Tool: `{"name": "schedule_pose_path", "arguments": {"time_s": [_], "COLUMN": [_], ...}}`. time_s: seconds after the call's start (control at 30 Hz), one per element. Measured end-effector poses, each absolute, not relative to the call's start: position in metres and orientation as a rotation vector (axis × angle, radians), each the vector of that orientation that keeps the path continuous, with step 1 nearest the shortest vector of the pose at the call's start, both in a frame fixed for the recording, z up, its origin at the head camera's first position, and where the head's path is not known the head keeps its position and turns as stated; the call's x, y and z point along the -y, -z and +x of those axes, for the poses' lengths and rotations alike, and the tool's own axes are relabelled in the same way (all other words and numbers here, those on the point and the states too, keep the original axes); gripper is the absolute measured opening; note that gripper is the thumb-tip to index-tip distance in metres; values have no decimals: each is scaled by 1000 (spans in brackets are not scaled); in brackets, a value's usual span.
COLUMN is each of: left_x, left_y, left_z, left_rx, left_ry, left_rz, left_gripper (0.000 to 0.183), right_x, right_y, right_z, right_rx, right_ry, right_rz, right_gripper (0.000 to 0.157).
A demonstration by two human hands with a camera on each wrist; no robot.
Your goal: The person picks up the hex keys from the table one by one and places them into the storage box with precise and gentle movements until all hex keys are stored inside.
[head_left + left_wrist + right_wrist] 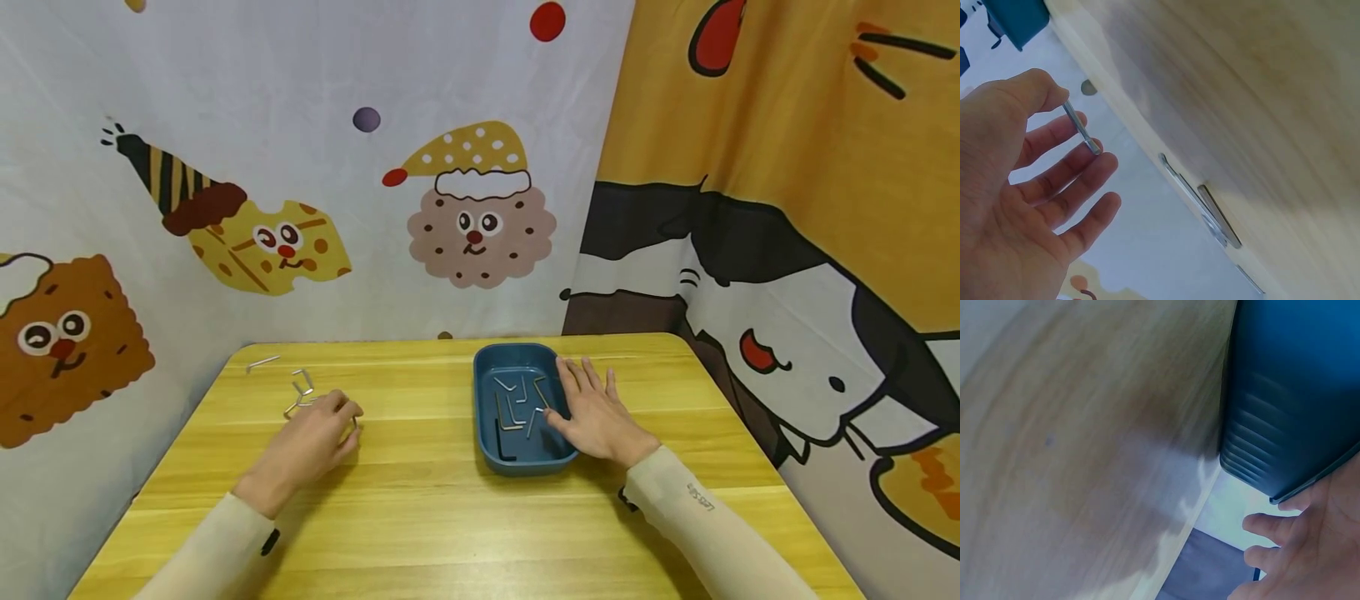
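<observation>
My left hand [307, 446] is above the left part of the table, pinching a short silver hex key [1082, 129] between thumb and fingertips. Close by on the tabletop lie several bent silver hex keys [307, 389], partly hidden behind that hand in the head view. A blue tray [528, 468] stands right of the middle. It holds several hex keys of differing sizes, among them a black hex key [498, 442] at its near left. With fingers spread, my right hand [600, 417] rests against the tray's right side, its thumb over the rim.
One silver hex key [262, 362] lies apart near the table's far left corner. The wooden table [420, 517] ends at a printed curtain [375, 308] at the back, and patterned cloth hangs along both sides.
</observation>
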State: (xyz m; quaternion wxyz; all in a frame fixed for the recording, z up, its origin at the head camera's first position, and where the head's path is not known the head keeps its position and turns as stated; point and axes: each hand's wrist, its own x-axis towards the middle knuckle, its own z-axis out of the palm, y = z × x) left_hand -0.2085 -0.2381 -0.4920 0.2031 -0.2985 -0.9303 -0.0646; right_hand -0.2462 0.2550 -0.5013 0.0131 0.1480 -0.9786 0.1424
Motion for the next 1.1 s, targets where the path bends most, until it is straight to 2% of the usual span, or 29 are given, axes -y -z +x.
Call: {"name": "schedule_pose_path", "arguments": {"time_s": [0.37,1.1], "left_x": [220,179], "left_y": [484,477], "left_z": [-212,-223], "left_rx": [2692,2658], "left_ry": [159,216], "left_rz": [-790,-861], "left_gripper": [22,20], "right_x": [-253,-257], "right_y": [499,503], "right_z": [-247,-246], "right_rx": [3047,3045], "right_ry": [-445,-455], "right_rz": [467,471], "right_gripper": [97,96]}}
